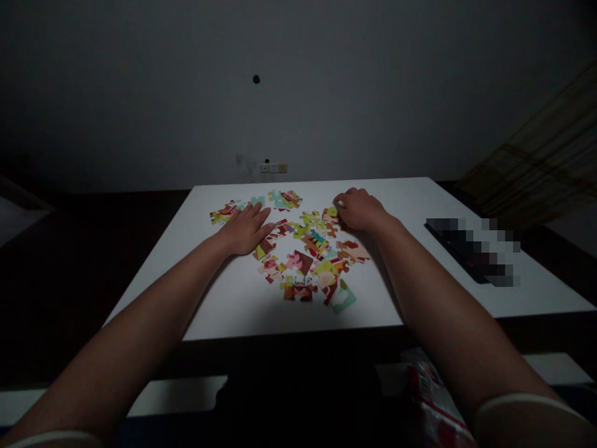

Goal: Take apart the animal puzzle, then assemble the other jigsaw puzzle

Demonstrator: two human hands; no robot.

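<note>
Loose jigsaw puzzle pieces (298,261), printed in green, yellow, red and pink, lie scattered and partly overlapping on the white table (224,311). My left hand (247,229) rests palm down with its fingers spread, over the left side of the pieces and partly covering some. Beyond its fingertips is a red and green piece (226,211). On the right, my right hand (361,210) is closed, its fingers curled down against the tabletop beside a green and brown piece (330,213). Whatever its fingertips hold, if anything, is hidden.
A dark flat object (459,252), partly pixelated, lies on the table's right side. The grey wall behind carries a socket strip (273,168). Below the near table edge, a shiny red and white plastic package (433,398) shows by my right forearm. A striped curtain (532,149) hangs at right.
</note>
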